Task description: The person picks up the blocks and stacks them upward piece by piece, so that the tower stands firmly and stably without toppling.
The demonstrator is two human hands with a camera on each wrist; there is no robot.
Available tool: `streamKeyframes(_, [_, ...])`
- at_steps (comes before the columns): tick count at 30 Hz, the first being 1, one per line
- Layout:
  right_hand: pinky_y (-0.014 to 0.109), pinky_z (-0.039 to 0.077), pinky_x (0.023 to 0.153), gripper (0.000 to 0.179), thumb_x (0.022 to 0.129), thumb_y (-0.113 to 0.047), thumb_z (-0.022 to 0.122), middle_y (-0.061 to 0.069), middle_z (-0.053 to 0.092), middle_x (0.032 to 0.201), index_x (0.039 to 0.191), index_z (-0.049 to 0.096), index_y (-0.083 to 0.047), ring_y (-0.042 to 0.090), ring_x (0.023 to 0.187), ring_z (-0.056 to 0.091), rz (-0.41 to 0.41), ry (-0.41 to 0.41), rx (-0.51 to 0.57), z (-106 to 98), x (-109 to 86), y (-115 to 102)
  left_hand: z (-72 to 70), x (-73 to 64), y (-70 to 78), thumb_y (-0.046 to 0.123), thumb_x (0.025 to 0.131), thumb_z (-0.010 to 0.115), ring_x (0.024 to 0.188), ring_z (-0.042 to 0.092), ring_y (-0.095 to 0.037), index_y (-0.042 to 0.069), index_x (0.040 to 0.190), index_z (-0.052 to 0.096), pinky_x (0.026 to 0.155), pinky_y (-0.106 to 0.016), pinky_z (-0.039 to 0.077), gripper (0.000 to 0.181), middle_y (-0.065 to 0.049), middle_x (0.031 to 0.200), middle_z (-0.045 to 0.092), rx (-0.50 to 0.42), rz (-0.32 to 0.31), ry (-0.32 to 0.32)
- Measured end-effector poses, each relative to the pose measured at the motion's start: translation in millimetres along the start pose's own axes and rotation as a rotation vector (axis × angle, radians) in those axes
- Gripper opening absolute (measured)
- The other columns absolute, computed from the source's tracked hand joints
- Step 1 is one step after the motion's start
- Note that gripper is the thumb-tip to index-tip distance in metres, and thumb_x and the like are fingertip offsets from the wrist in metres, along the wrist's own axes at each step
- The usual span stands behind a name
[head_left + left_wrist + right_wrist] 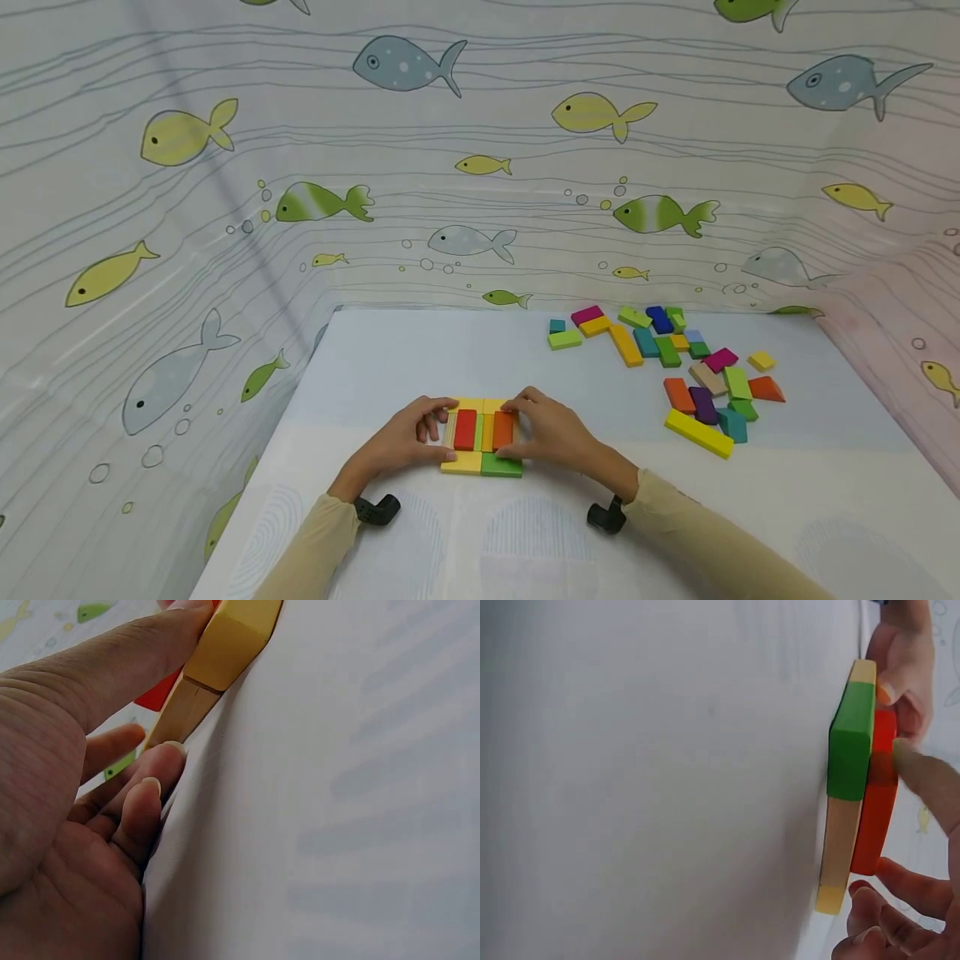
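A compact rectangle of building blocks [480, 443] lies on the table between the hands. Its far side is yellow, and its near side is a yellow block [461, 463] beside a green block [504, 466]. On top lie a red block [465, 430] and an orange block [503, 431], with narrow green and yellow strips between them. My left hand [405, 435] holds the rectangle's left side, thumb at the near yellow block and index finger at the far corner. My right hand [553, 432] pinches the orange block lengthwise, thumb at its near end and index finger at its far end.
Loose colored blocks are scattered at the right back of the table, including a long yellow block [699, 433], an orange triangular block [767, 389] and a purple block [703, 405]. A fish-patterned sheet [480, 192] rises behind the table. Dark cameras are strapped on both wrists.
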State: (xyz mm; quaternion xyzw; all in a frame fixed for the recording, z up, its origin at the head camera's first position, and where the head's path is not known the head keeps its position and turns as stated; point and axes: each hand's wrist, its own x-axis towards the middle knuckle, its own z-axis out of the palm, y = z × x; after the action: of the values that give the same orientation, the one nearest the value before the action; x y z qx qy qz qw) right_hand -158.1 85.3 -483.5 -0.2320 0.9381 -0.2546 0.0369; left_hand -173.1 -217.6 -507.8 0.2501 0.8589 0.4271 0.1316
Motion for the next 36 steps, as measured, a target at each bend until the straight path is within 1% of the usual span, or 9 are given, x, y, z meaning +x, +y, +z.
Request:
streamKeyframes(3, [0.031,0.055,0.080,0.066,0.081,-0.058,0.083,0.001,0.062,0.118,0.132,0.069,-0.018,0.014,0.094,0.059,0.015,0.023,0.019,-6.4,-0.5,8.7,-0.1,-1.1,0.3,0.037,0.083,0.089,0.085,0.053,-0.018,0.016,0.147,0.053,0.075,-0.027,0.045,0.077,-0.001,0.116,0.055,-0.003,0.020,0.003])
streamKeyframes(7, [0.030,0.051,0.071,0.050,0.091,-0.044,0.079,0.004,0.066,0.114,0.130,0.070,-0.014,0.015,0.082,0.057,0.059,0.110,0.052,-20.2,3.2,38.1,-0.8,-2.0,-0.1,0.036,0.083,0.089,0.085,0.053,-0.017,0.016,0.148,0.052,0.075,-0.027,0.045,0.078,-0.001,0.116,0.055,-0.006,0.027,0.002])
streamKeyframes(10, [0.035,0.053,0.073,0.041,0.095,-0.033,0.076,0.008,0.067,0.114,0.128,0.070,-0.010,0.020,0.083,0.058,0.131,0.174,0.068,-34.5,6.6,68.4,-0.9,-2.4,-0.3,0.038,0.082,0.089,0.085,0.053,-0.017,0.019,0.148,0.052,0.076,-0.026,0.045,0.078,0.000,0.116,0.055,-0.001,0.012,0.004])
streamKeyframes(12, [0.039,0.054,0.078,0.040,0.097,-0.030,0.074,0.011,0.067,0.115,0.129,0.069,-0.008,0.024,0.090,0.060,0.193,0.204,0.069,-44.9,7.6,89.7,-0.7,-2.5,-0.2,0.038,0.082,0.089,0.086,0.053,-0.018,0.019,0.148,0.052,0.076,-0.027,0.045,0.077,0.000,0.116,0.055,-0.001,0.007,0.005])
streamKeyframes(16, [0.048,0.054,0.087,0.041,0.099,-0.028,0.070,0.018,0.065,0.118,0.132,0.066,-0.003,0.033,0.103,0.060,0.299,0.246,0.048,-63.2,7.5,127.7,-0.2,-2.6,0.0,0.039,0.082,0.089,0.086,0.053,-0.019,0.018,0.148,0.052,0.076,-0.027,0.045,0.078,0.000,0.116,0.055,-0.002,0.015,0.004])
streamKeyframes(19, [0.052,0.051,0.092,0.045,0.099,-0.026,0.070,0.022,0.063,0.119,0.134,0.062,0.002,0.038,0.107,0.058,0.371,0.259,0.030,-73.6,7.5,145.8,0.1,-2.7,0.0,0.039,0.082,0.089,0.086,0.053,-0.019,0.017,0.148,0.052,0.076,-0.026,0.045,0.078,-0.001,0.116,0.055,-0.006,0.020,0.008])
streamKeyframes(24, [0.055,0.049,0.098,0.049,0.097,-0.024,0.073,0.027,0.060,0.117,0.130,0.061,0.010,0.042,0.109,0.055,0.473,0.248,-0.018,-83.1,8.5,156.7,0.6,-2.9,-1.9,0.039,0.081,0.090,0.087,0.053,-0.019,0.019,0.147,0.053,0.076,-0.026,0.044,0.078,-0.001,0.116,0.055,-0.017,0.019,0.012])
streamKeyframes(30, [0.053,0.051,0.092,0.048,0.097,-0.023,0.073,0.027,0.063,0.110,0.126,0.062,0.013,0.039,0.097,0.057,0.554,0.217,-0.048,-87.0,8.8,157.3,1.3,-2.6,-5.2,0.036,0.081,0.090,0.087,0.054,-0.022,0.020,0.146,0.054,0.077,-0.026,0.044,0.076,-0.003,0.116,0.056,-0.040,0.028,0.012])
streamKeyframes(36, [0.045,0.051,0.077,0.042,0.095,-0.028,0.075,0.017,0.062,0.084,0.111,0.068,0.010,0.034,0.081,0.056,0.588,0.202,-0.038,-89.8,8.0,157.1,0.7,-2.4,-4.4,0.037,0.080,0.090,0.088,0.053,-0.022,0.022,0.146,0.054,0.077,-0.026,0.044,0.077,-0.002,0.116,0.056,-0.039,0.013,0.012])
